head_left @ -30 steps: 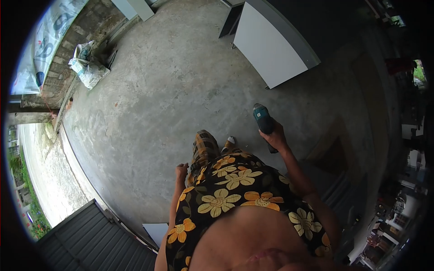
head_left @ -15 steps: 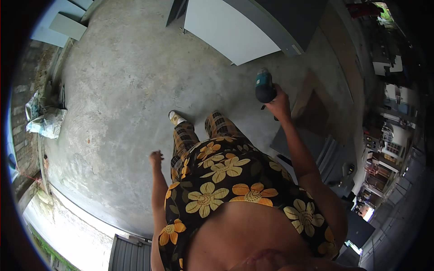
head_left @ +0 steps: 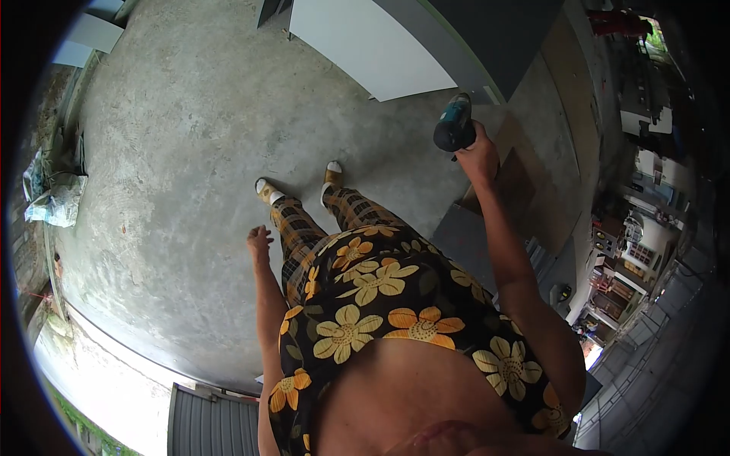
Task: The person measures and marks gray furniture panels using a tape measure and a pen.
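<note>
My right hand [head_left: 480, 156] is wrapped round the grip of a teal and black cordless drill [head_left: 455, 124]. The drill is held out in front of me, its nose pointing away, near the lower corner of a large white and grey panel unit [head_left: 372, 49]. From this angle the fingers on the handle are mostly hidden. My left hand [head_left: 260, 242] hangs low at my side over the concrete floor. Its fingers are loosely bent and somewhat apart, with nothing seen in them.
Grey boards [head_left: 475, 235] and a brown sheet [head_left: 517, 182] lie on the floor at the right. Plastic sacks [head_left: 61, 201] sit by the left wall. Pale panels [head_left: 91, 34] lean at upper left. A cluttered area with shelves [head_left: 631, 251] lies far right.
Both my feet now show, where one was hidden before. The drill has shifted slightly up and right, tilting more to the right. The surroundings have slid left in view.
</note>
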`<action>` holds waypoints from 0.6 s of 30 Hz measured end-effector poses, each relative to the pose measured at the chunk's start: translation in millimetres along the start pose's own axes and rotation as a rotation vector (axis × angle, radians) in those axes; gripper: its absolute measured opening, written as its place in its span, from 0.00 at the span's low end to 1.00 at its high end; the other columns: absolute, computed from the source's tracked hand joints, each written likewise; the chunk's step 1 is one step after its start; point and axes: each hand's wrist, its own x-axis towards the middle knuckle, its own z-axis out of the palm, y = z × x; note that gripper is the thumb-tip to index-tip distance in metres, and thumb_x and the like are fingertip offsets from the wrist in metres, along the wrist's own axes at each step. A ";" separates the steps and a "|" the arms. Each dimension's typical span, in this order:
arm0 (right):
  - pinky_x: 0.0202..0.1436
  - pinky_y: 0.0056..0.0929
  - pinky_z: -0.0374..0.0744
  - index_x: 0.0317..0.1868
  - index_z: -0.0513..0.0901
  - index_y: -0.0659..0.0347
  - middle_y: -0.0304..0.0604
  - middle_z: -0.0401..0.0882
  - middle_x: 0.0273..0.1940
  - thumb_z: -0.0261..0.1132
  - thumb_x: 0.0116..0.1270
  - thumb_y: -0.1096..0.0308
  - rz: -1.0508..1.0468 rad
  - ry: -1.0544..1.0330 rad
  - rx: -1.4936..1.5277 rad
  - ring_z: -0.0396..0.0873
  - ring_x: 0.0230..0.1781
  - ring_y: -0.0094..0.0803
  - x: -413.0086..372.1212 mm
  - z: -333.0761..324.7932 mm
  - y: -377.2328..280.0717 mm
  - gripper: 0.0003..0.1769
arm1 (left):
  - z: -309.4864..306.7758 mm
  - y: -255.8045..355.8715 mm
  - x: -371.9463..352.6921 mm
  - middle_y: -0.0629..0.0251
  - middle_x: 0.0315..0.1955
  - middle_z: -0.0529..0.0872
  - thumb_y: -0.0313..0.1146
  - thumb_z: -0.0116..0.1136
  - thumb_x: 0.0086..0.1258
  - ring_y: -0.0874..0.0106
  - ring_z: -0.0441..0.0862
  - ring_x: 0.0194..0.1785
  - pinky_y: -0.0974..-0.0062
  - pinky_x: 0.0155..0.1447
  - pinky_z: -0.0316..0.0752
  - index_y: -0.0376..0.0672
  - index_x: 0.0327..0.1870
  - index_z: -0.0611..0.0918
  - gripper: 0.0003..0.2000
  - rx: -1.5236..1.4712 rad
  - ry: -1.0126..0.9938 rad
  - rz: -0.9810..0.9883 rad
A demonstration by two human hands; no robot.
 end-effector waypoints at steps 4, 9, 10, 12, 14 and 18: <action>0.42 0.44 0.78 0.49 0.76 0.54 0.49 0.83 0.37 0.74 0.44 0.62 -0.047 -0.011 -0.064 0.81 0.41 0.49 15.7 1.5 5.6 0.29 | 16.0 -41.4 -18.0 0.61 0.31 0.86 0.39 0.55 0.67 0.73 0.81 0.23 0.76 0.22 0.67 0.37 0.43 0.79 0.14 0.013 0.008 -0.124; 0.43 0.43 0.78 0.49 0.76 0.56 0.49 0.83 0.39 0.74 0.43 0.64 -0.139 -0.002 -0.091 0.81 0.42 0.49 27.4 7.8 19.6 0.29 | 20.5 -62.1 -35.1 0.59 0.31 0.85 0.39 0.55 0.67 0.72 0.82 0.25 0.77 0.21 0.67 0.36 0.45 0.78 0.15 -0.005 0.058 -0.216; 0.44 0.43 0.78 0.49 0.76 0.56 0.49 0.83 0.40 0.74 0.42 0.65 -0.147 -0.009 -0.100 0.81 0.42 0.48 27.9 8.5 20.6 0.29 | 20.7 -67.2 -35.4 0.59 0.31 0.85 0.39 0.55 0.67 0.72 0.82 0.25 0.77 0.21 0.67 0.36 0.45 0.78 0.15 -0.014 0.068 -0.225; 0.42 0.44 0.77 0.51 0.76 0.54 0.50 0.83 0.39 0.74 0.44 0.63 -0.155 -0.006 -0.088 0.80 0.42 0.50 27.4 10.1 23.9 0.30 | 21.8 -64.4 -40.6 0.60 0.31 0.85 0.39 0.55 0.67 0.72 0.82 0.25 0.78 0.21 0.67 0.36 0.45 0.78 0.15 -0.052 0.078 -0.227; 0.42 0.44 0.77 0.51 0.76 0.53 0.50 0.83 0.39 0.74 0.44 0.63 -0.156 -0.007 -0.088 0.80 0.42 0.51 26.9 10.8 24.6 0.30 | 23.4 -61.3 -41.4 0.60 0.31 0.85 0.39 0.55 0.67 0.72 0.82 0.25 0.78 0.21 0.67 0.36 0.46 0.78 0.15 -0.070 0.086 -0.221; 0.43 0.43 0.78 0.49 0.76 0.55 0.48 0.82 0.40 0.73 0.43 0.66 -0.150 -0.012 -0.105 0.81 0.42 0.49 27.7 7.4 23.4 0.29 | 31.2 -52.7 -37.4 0.61 0.31 0.85 0.39 0.55 0.68 0.72 0.82 0.25 0.78 0.22 0.68 0.36 0.46 0.78 0.15 -0.077 0.072 -0.202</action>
